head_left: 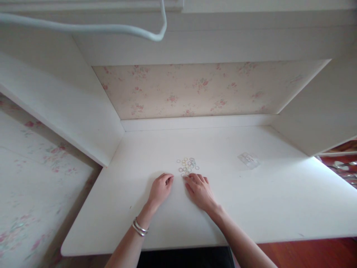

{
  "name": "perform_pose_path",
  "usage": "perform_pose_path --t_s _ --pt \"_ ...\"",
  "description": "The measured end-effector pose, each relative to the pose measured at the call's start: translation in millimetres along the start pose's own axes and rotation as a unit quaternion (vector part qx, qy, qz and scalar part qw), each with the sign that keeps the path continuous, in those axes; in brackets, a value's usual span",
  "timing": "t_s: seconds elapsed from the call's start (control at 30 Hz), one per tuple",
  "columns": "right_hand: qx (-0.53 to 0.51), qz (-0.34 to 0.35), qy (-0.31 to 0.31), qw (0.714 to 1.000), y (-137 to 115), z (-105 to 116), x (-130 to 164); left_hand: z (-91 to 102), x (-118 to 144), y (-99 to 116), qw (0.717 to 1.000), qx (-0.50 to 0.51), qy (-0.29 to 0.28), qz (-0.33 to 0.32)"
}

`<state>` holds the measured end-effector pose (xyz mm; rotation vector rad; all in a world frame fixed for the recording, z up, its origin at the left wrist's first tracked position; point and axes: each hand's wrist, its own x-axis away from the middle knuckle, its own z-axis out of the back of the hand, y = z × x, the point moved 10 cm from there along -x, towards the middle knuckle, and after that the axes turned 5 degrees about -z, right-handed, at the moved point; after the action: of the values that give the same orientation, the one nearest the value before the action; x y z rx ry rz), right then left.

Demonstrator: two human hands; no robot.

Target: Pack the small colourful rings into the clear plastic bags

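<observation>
Several small thin rings (pixel 187 165) in pale colours, such as yellow, pink and grey-green, lie in a loose cluster on the white desk (pixel 267 208). They look like little elastic bands, though their material cannot be made out. My right hand (pixel 199 189) rests at the near edge of the cluster, its fingers stretched forward and its fingertips touching the nearest rings. Just left of the rings, my left hand (pixel 161 189) lies on the desk with fingers curled in toward the thumb. Whatever may be between those fingers is hidden. Two silver bangles (pixel 139 227) circle the left wrist.
A small clear plastic packet or box (pixel 248 160) lies to the right of the rings. White side panels (pixel 55 82) flank the desk, and a shelf (pixel 212 44) overhangs its back. A white cable (pixel 83 29) hangs across the upper left. Something black (pixel 186 257) sits below the front edge.
</observation>
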<state>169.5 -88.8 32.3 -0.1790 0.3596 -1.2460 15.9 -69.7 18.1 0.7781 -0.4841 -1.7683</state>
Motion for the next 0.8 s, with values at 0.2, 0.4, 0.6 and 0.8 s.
perform_pose_path --t_s 0.2,0.4,0.6,0.8 --pt "0.053 -0.064 0.014 0.996 23.9 1.2 -17.6 4.9 -1.4 -13.8 0.999 0.030 0.008 0.025" --pt "0.034 -0.089 0.008 0.995 27.3 -4.5 -14.5 3.6 1.3 -8.4 1.000 0.024 -0.001 0.019" --pt "0.000 -0.057 0.003 0.998 3.5 -10.3 -22.9 2.5 2.0 -4.5 1.000 0.023 -0.014 0.010" --pt "0.027 -0.037 0.020 0.999 -0.6 -16.1 -29.1 4.1 4.4 -6.3 0.999 0.041 -0.010 0.006"
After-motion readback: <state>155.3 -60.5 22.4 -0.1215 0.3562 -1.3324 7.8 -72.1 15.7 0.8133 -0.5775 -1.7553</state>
